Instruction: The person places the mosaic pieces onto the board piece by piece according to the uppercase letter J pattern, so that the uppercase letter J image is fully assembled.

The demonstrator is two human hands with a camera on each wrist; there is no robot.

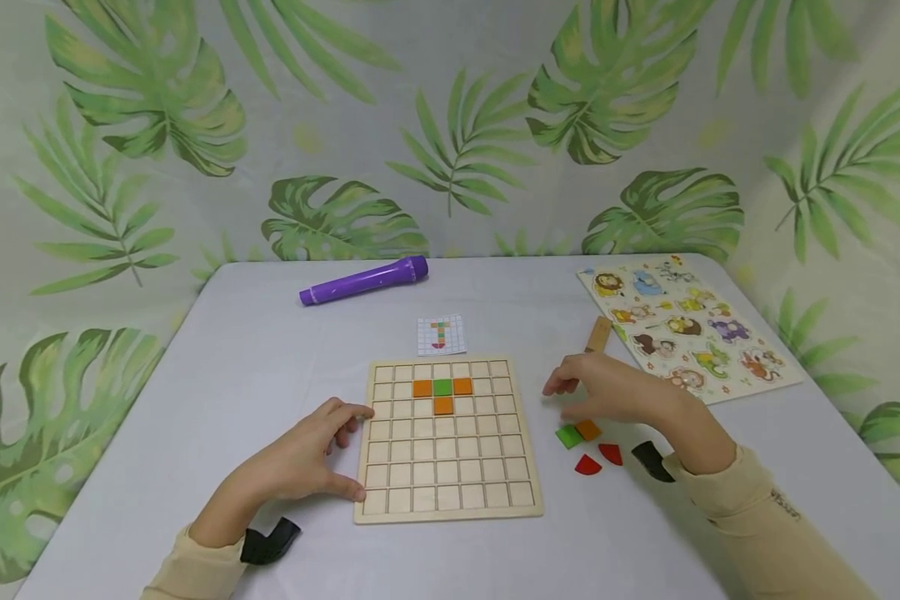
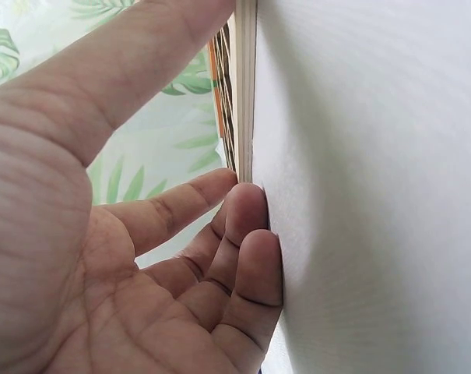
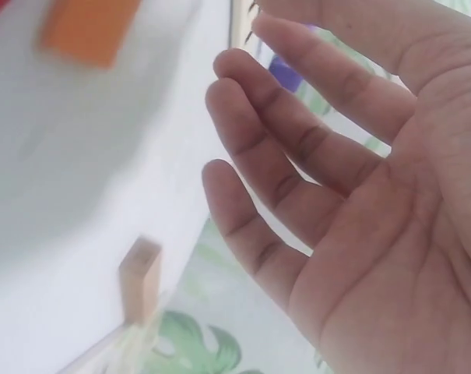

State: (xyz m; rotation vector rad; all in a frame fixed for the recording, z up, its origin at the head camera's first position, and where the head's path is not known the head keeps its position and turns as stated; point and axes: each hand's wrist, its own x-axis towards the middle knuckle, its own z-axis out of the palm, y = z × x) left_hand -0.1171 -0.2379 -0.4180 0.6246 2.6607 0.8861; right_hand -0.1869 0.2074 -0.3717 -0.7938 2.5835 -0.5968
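A square wooden grid board (image 1: 423,475) lies on the table. Three orange square tiles (image 1: 443,406) and a green one (image 1: 442,387) sit in its upper cells in a T shape. My left hand (image 1: 303,454) rests at the board's left edge, thumb near the lower corner and index fingertip higher up; its other fingers bend loosely against the tabletop in the left wrist view. To the right of the board, my right hand (image 1: 607,387) hovers with relaxed fingers and nothing in them. Just below it lie a loose green tile (image 1: 569,436), an orange tile (image 1: 588,430) and two red quarter-round pieces (image 1: 588,465).
Behind the board lies a small pattern card (image 1: 441,334) showing a coloured figure. A purple toy microphone (image 1: 363,282) is at the back left. An animal puzzle board (image 1: 690,325) lies back right, with a small wooden block (image 1: 598,334) beside it.
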